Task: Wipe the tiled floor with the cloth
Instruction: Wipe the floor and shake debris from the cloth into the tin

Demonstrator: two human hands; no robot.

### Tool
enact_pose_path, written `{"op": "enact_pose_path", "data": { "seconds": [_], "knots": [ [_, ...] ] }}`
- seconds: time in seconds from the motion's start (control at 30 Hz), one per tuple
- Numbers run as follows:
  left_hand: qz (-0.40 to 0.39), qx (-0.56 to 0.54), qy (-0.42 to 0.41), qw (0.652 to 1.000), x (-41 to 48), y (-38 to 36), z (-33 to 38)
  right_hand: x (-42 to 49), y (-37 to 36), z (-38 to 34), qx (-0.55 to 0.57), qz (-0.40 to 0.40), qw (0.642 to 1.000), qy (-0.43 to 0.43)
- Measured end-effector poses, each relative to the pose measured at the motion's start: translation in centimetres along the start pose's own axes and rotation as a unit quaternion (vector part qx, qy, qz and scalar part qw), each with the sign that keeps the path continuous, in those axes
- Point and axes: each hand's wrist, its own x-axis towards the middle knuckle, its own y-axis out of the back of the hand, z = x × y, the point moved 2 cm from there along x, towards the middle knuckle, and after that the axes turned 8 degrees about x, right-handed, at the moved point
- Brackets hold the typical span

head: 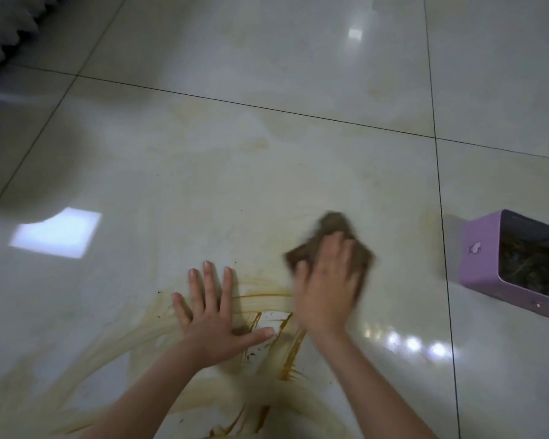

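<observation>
The right hand lies palm-down on the brown cloth, fingers stretched over it rather than bunching it, though blur softens the detail. The cloth shows beyond the fingertips and to either side of them. The left hand is flat on the tiled floor, fingers spread, holding nothing, a prop for the body. Brown streaks lie between the two wrists and curve away behind the left hand. To wipe well, I judge, press evenly through the whole palm, sweep over the thick streaks in overlapping arcs, and turn the cloth to a cleaner face once it only smears. Stop the sweep short of the purple tin, well out beyond the right hand
</observation>
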Motion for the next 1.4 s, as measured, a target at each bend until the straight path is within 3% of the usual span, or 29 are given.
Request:
{"op": "enact_pose_path", "data": {
  "seconds": [0.13, 0.2, 0.27, 0.33, 0.43, 0.57, 0.63, 0.7, 0.77, 0.87, 0.93, 1.0, 1.13, 1.23, 1.33, 1.4],
  "knots": [
    [0.008, -0.007, -0.007, 1.0, 0.1, 0.1, -0.2, -1.8, -2.0, -3.8, -0.022, -0.138, 0.96, 0.244],
    [0.005, -0.02, -0.016, 1.0, -0.1, 0.0, -0.3, -0.5, -0.7, -1.1, -0.04, -0.212, 0.906, 0.365],
    [0.014, -0.03, -0.027, 0.999, 0.1, -0.1, -0.5, 1.8, 1.6, 2.9, -0.043, -0.246, 0.873, 0.42],
    [0.033, -0.037, -0.034, 0.998, 0.2, 0.1, -1.0, 4.2, 3.9, 7.1, -0.028, -0.199, 0.91, 0.362],
    [0.051, -0.079, -0.034, 0.995, -0.5, 0.8, -1.6, 5.8, 5.9, 10.9, 0.005, -0.111, 0.977, 0.185],
    [0.069, -0.153, -0.025, 0.985, -1.3, 2.2, -2.0, 8.1, 3.9, 5.2, 0.037, -0.06, 0.997, -0.018],
    [0.073, -0.182, -0.021, 0.98, -1.6, 2.6, -2.1, 8.2, 2.3, 0.3, 0.038, -0.088, 0.995, 0.019],
    [0.077, -0.226, -0.027, 0.971, -1.7, 3.1, -2.3, 6.1, 0.3, -4.2, 0.035, -0.134, 0.978, 0.155],
    [0.067, -0.29, -0.018, 0.955, -1.8, 3.4, -2.3, 1.7, -0.9, -6.4, 0.06, -0.216, 0.935, 0.274],
    [0.056, -0.371, 0.002, 0.927, -1.9, 3.2, -2.4, -4.5, -0.8, -4.8, 0.112, -0.316, 0.865, 0.373],
    [0.043, -0.374, 0.015, 0.926, -2.0, 3.0, -2.5, -4.9, 0.5, -2.3, 0.107, -0.349, 0.83, 0.421],
    [0.047, -0.375, 0.01, 0.926, -1.9, 2.8, -2.9, -2.1, 2.2, 0.1, 0.09, -0.331, 0.849, 0.403],
    [0.104, -0.354, -0.018, 0.929, -2.4, 2.4, -3.3, 5.7, 6.5, 7.0, 0.103, -0.235, 0.939, 0.228],
    [0.158, -0.274, -0.041, 0.948, -3.1, 1.6, -2.9, 6.4, 6.6, 9.3, 0.101, -0.148, 0.975, 0.131],
    [0.157, -0.219, -0.048, 0.962, -3.1, 0.7, -2.2, 1.8, 3.4, 5.0, 0.124, -0.102, 0.972, 0.17],
    [0.158, -0.2, -0.045, 0.966, -2.9, 0.6, -1.7, -3.3, 1.2, 1.6, 0.177, -0.141, 0.947, 0.23]
  ]
}}
